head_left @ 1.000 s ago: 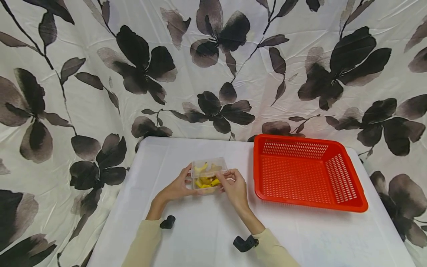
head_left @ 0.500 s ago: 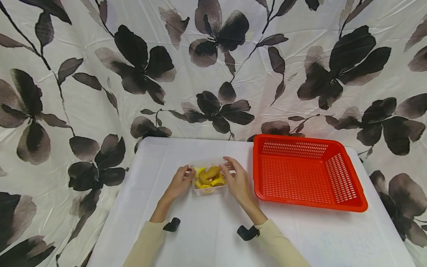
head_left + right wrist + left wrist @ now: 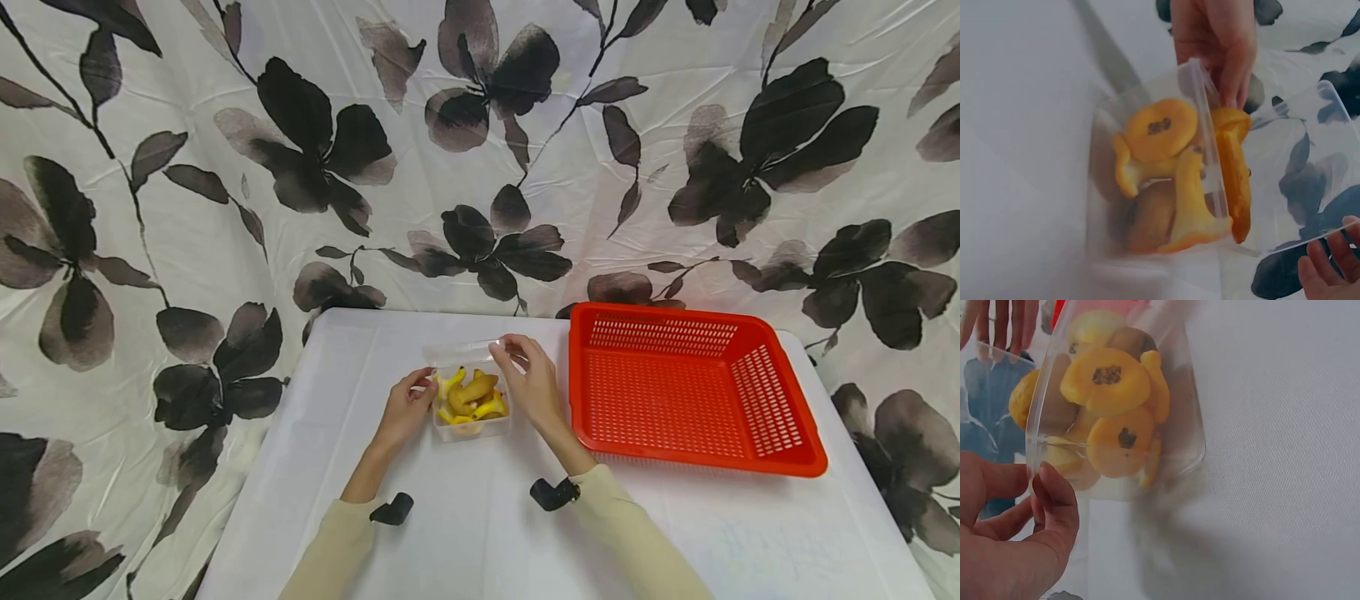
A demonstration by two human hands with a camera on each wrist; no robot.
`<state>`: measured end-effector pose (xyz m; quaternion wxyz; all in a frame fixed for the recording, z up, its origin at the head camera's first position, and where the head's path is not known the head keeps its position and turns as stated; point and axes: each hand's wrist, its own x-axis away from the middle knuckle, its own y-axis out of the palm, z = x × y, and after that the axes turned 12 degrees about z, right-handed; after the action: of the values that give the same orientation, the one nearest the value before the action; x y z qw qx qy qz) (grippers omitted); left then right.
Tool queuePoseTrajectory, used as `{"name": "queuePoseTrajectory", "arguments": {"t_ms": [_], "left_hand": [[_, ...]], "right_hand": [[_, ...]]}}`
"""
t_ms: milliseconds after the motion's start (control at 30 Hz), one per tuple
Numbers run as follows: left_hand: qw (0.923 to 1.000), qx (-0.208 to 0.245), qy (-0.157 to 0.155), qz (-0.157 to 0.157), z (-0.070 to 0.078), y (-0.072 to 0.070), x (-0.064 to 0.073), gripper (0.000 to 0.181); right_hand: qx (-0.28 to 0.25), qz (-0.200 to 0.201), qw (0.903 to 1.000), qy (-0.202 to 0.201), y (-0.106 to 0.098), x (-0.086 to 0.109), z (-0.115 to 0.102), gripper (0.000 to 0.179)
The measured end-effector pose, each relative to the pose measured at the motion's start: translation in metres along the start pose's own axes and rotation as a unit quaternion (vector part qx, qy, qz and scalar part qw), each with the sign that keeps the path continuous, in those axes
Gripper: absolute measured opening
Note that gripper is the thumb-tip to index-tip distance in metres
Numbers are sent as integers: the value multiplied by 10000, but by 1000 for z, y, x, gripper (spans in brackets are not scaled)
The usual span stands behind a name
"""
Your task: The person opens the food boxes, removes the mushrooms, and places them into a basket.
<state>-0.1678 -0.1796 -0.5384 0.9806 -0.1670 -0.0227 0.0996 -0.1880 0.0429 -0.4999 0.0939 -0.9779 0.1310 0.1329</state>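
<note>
A clear plastic box [image 3: 472,430] stands on the white table, its mouth uncovered. Inside are several yellow and brown pieces [image 3: 474,392], some curved, some round-capped like toy mushrooms with dark centres. At the box's left rim my left hand [image 3: 405,410] pinches the edge between thumb and finger, seen closely in the left wrist view. The transparent lid [image 3: 456,353] is swung back behind the box. My right hand [image 3: 531,379] pinches the lid's right edge with its fingertips; the lid [image 3: 1300,169] stretches away from the box toward those fingers in the right wrist view.
A large red slotted basket [image 3: 675,450] stands right of the box, near my right wrist. White cloth covers the table [image 3: 465,533]. Behind it hangs a floral curtain [image 3: 480,167].
The lid has swung up and away from over the box to behind it, uncovering the pieces. My right hand moved back with it; the left hand shifted to the upper left rim.
</note>
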Motion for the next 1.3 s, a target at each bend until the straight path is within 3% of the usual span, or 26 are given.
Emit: {"name": "queuePoseTrajectory", "arguments": {"t_ms": [367,933,1100,1300], "left_hand": [[9991,327,-201,157,-1,-4,5,40],[9990,171,-378,193,-2,-11,11,39],[9992,148,-241,273,-2,-7,10,36],[9966,460,-384,559,0,0,11,31]], "right_hand": [[205,-142,9993,264,9,-16,-4,34],[1027,-103,9946,117,28,-44,-6,33],[906,-155,9953,309,29,-52,3,30],[719,-126,9961,501,30,-57,16,22]]}}
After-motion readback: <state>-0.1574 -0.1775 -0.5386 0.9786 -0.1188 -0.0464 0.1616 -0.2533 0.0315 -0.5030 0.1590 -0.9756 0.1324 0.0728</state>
